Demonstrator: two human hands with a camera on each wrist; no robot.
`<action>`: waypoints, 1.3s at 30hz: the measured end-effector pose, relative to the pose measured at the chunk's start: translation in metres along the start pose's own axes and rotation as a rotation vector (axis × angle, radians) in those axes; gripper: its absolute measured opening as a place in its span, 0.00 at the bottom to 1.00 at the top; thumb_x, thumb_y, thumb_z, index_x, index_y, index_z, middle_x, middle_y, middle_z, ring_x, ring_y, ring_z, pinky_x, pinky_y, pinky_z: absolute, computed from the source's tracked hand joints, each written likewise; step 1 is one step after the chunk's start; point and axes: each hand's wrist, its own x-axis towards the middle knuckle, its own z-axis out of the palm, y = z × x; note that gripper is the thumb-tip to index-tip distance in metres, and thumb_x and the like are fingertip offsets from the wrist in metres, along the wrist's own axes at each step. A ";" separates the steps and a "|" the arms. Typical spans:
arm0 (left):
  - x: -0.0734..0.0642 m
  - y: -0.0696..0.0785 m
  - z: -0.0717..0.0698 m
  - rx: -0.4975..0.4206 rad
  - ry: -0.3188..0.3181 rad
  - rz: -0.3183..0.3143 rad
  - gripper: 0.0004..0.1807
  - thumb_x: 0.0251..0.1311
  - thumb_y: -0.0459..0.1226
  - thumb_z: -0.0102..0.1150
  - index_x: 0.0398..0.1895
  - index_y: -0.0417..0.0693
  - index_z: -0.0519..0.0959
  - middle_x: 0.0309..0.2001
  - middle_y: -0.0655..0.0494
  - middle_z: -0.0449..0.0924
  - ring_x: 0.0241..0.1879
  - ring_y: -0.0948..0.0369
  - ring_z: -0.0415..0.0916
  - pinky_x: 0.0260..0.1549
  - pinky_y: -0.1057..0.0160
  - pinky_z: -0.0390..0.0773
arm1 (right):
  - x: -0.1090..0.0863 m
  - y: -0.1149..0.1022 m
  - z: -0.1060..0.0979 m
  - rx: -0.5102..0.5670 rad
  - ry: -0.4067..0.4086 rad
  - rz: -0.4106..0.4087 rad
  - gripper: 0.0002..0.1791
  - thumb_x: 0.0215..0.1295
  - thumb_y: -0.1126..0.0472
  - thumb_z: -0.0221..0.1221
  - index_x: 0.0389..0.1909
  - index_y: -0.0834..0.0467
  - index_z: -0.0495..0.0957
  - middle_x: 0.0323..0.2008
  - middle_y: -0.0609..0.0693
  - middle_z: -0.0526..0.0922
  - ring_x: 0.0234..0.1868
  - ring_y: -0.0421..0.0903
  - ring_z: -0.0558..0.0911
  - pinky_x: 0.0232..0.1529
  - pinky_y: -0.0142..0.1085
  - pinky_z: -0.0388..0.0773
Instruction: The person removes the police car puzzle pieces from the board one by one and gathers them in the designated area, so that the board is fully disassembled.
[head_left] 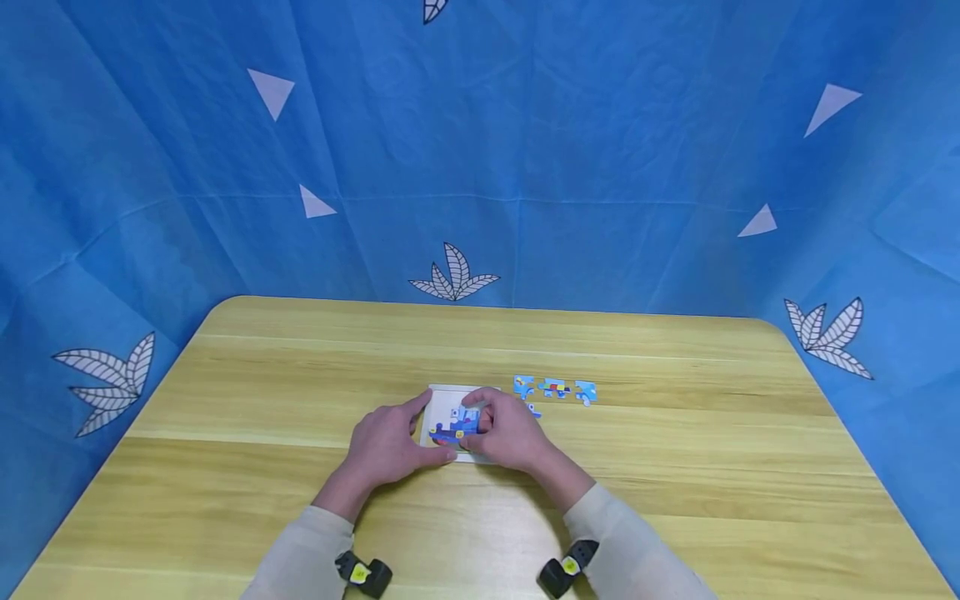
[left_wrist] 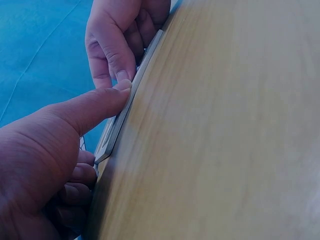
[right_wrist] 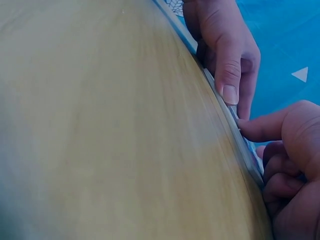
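A small white puzzle tray (head_left: 442, 398) lies on the table, with joined blue pieces (head_left: 448, 433) forming part of a picture in its lower half. My left hand (head_left: 384, 443) grips the tray from the left, thumb at the near edge and index finger at the far left corner. Over the tray's right side, my right hand (head_left: 508, 430) pinches a puzzle piece (head_left: 471, 419) between thumb and index finger, its other fingers curled under. The piece sits against the joined ones and is partly covered by that hand. In the right wrist view, the right thumb (right_wrist: 262, 127) is right at the tray's edge.
Several loose puzzle pieces (head_left: 555, 389) lie just right of the tray, one of them partly behind my right hand. The wooden table (head_left: 675, 467) ends at a blue cloth (head_left: 600, 167) hanging at the back and sides.
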 end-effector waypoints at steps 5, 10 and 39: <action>0.000 -0.001 0.000 0.001 0.000 -0.002 0.58 0.40 0.66 0.74 0.73 0.48 0.68 0.56 0.47 0.81 0.44 0.53 0.76 0.41 0.51 0.73 | -0.001 0.000 0.000 0.013 0.010 0.001 0.27 0.52 0.67 0.74 0.53 0.61 0.77 0.17 0.44 0.70 0.18 0.39 0.67 0.24 0.34 0.66; 0.000 -0.001 -0.001 -0.002 -0.005 -0.001 0.58 0.39 0.67 0.74 0.73 0.48 0.68 0.55 0.48 0.81 0.41 0.54 0.75 0.39 0.53 0.72 | -0.002 -0.001 0.000 0.039 0.024 -0.001 0.27 0.51 0.68 0.74 0.52 0.59 0.76 0.17 0.44 0.69 0.19 0.40 0.67 0.26 0.35 0.67; 0.001 -0.001 0.001 0.006 0.013 0.016 0.59 0.39 0.68 0.73 0.73 0.47 0.68 0.56 0.47 0.81 0.41 0.55 0.76 0.36 0.56 0.72 | -0.001 0.005 0.000 0.011 0.049 -0.021 0.24 0.49 0.65 0.76 0.47 0.61 0.79 0.17 0.43 0.70 0.20 0.39 0.67 0.26 0.35 0.68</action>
